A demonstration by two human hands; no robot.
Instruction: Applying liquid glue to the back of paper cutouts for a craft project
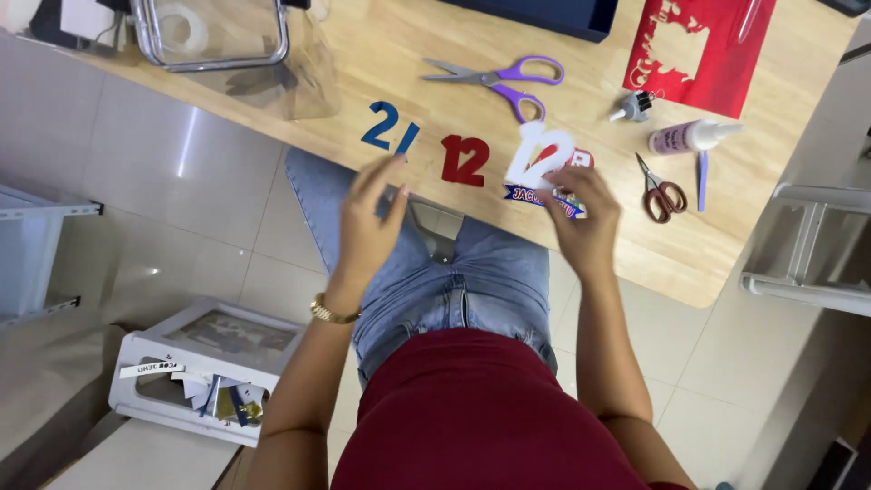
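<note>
My right hand (585, 218) holds a layered paper piece (543, 163) at the table's near edge: a white number cut-out over red, with a blue banner below. My left hand (370, 222) hovers with fingers apart, holding nothing, its fingertips just below a blue number cut-out (388, 127). A red number cut-out (464, 161) lies flat on the wooden table (390, 54) between the two hands.
Purple-handled scissors (504, 77), a red cut sheet (699, 50), a glue bottle (691, 136), small brown scissors (660, 192) and a purple tool (702, 180) lie on the table. A clear box (213, 32) sits far left. A white bin with paper scraps (204, 372) stands on the floor.
</note>
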